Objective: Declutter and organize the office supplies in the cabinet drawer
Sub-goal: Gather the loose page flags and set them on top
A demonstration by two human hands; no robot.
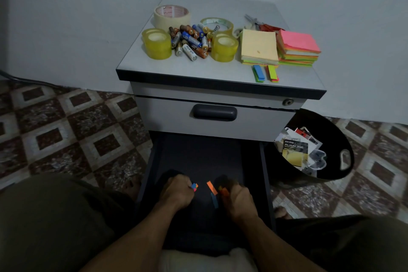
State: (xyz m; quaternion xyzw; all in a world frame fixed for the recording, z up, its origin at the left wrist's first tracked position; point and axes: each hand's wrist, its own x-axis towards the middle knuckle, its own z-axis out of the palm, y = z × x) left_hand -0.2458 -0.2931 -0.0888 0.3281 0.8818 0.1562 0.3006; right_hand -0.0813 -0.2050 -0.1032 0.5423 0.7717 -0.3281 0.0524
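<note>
Fingers of the left hand point(176, 190) curl round a small mixed-colour bundle of flags point(194, 187), near the front edge of the open drawer point(198, 154). The step in hand looks like gathering the loose flags out of it. That pinch wants to be firm and the bundle squared, since thin strips fan out and slip easily.

Just right of the bundle, an orange strip point(211, 186) and a blue strip point(214, 200) lie loose on the drawer floor, touching or nearly so; I cannot tell which. Flat paper on a flat floor is hard to lift. Sliding a strip with a fingertip until one end can be pinched should work better than clawing at it.

The right hand point(237, 197), beside them, grips a few orange flags point(224, 191) in curled fingers and is the nearer one for that pick-up.

Farther right and up, sorted flag stacks point(258, 73) lie at the front edge of the cabinet's surface point(154, 68), a sensible place to add matching colours. The black bin point(326, 130) stands at the cabinet's right side, handy for anything bent.
</note>
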